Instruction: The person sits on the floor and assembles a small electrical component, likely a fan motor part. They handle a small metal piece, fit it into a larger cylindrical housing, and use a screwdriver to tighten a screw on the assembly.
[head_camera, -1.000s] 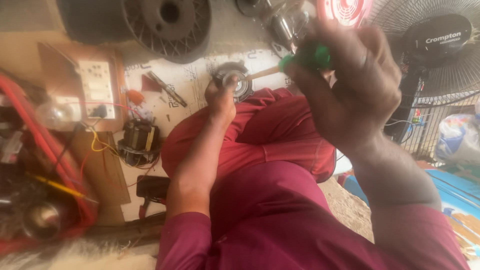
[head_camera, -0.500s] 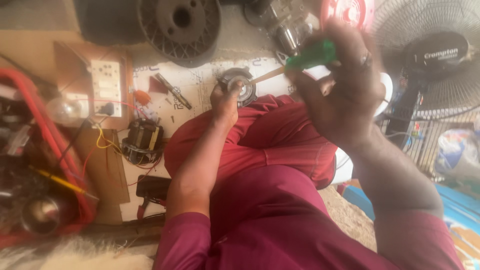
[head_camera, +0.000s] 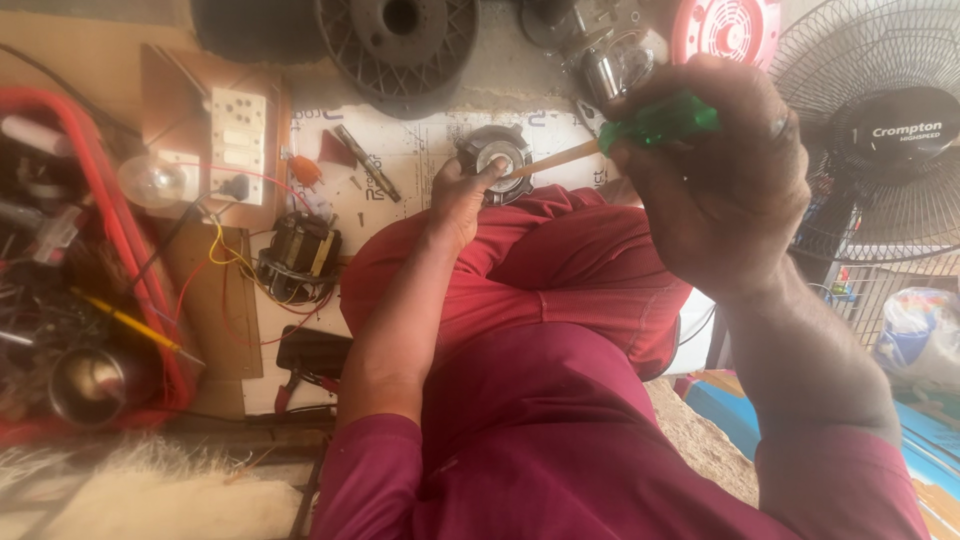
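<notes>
Little had shifted: left hand (head_camera: 462, 198) still gripped the motor part (head_camera: 495, 160); right hand (head_camera: 722, 180) clenched the green-handled screwdriver (head_camera: 640, 130).

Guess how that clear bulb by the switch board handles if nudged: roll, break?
The clear bulb looks round and smooth, so it would probably roll or swing. It seems thin glass, likely light and fragile. A red wire appears to run from it toward the switch board, which may tether it.
</notes>
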